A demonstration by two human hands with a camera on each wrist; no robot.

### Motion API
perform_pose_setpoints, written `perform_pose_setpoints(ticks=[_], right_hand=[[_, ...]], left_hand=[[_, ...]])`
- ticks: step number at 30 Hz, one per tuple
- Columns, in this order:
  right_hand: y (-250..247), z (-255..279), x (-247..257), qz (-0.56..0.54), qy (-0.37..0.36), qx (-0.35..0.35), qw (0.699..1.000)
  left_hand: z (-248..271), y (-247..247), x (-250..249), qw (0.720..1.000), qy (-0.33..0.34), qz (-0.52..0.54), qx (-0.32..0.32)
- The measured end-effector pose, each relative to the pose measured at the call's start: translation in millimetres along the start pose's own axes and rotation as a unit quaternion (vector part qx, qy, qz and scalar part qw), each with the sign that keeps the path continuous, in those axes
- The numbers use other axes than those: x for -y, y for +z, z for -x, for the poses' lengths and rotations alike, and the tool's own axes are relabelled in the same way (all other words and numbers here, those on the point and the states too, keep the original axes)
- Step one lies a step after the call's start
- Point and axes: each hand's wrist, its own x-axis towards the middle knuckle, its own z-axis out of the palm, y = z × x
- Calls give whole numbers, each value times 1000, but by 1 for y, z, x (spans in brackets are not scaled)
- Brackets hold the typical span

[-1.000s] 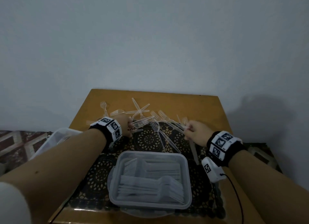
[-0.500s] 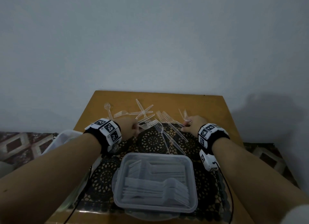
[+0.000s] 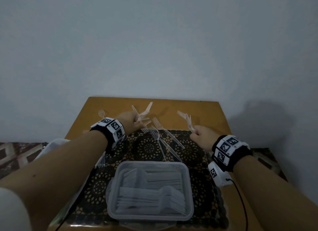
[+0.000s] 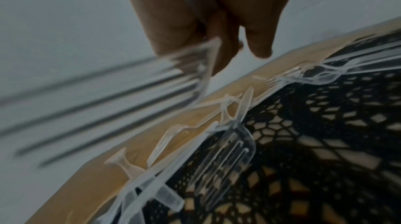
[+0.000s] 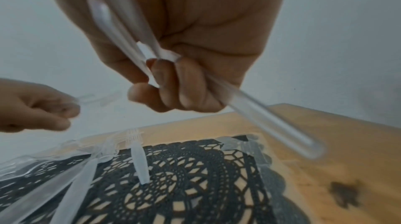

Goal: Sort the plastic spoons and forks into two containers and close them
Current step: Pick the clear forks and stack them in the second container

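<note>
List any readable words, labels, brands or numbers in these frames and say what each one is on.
None can be read.
Left wristband: black-and-white square marker patterns only; tiny marks at their corners are too small to read.
Right wristband and the white device below it: the same patterns, no letters.
Container and forks: no print visible.

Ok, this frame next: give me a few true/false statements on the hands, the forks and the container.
1. Both hands hold forks. True: the left hand and the right hand each grip a few clear forks.
2. The clear container in front is empty. False: stacked cutlery lies inside it.
3. Loose forks lie on the black lace mat. True.
4. The container has its lid on. False: it is open on top.
5. The right hand rests flat on the table. False: it is raised and curled round forks.
</note>
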Motion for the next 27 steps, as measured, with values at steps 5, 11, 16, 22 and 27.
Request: perform_pose_setpoints(ticks=[5,11,16,22,27], right_hand=[[-1,16,1,-21,-35,-10,999],[2,23,3,-48,-48,-42,997],[5,31,14,-92,-68,-76,991],[-1,50,46,-147,-130,-162,967],[-13,88,74,-230,-180,-208,934]], left_hand=[[-11,11,1,976,-55,-178,116],[-9,19,-2,962,-101,-229,109],[5,-6,-9,997,-66,-43,-6],[45,-53,-40,985,34,96,-138],[104,-66,-67,960,104,206,-157]])
